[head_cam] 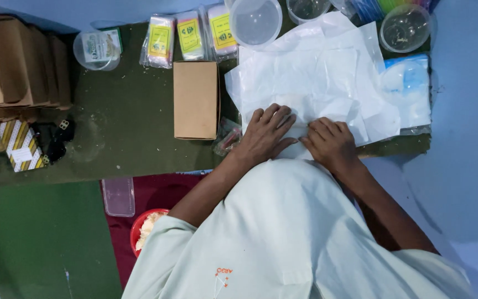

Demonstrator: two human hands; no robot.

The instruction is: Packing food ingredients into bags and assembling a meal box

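In the head view, both hands are resting on a stack of white paper sheets [316, 77] that is lying on the green-covered desk [123, 127]. The left hand [266, 135] is lying palm down, its fingers [275, 115] spread flat and open across the near edge of the sheets, gripping nothing. The right hand [332, 144] is sitting just beside it, its fingers [317, 133] curled and pressing on the same near edge of the paper; whether they are pinching a sheet I cannot tell. The fingertips of the two hands are nearly meeting.

Just left of the left hand's fingers a brown cardboard box [196, 99] is standing closed on the desk. Beyond the fingers, past the far edge of the paper, clear round plastic containers [255, 22] are sitting, and left of those a row of small yellow-labelled packets [190, 36] is lying. Right of the right hand's fingers, a clear bag with blue and white contents [410, 88] is partly tucked under the sheets.
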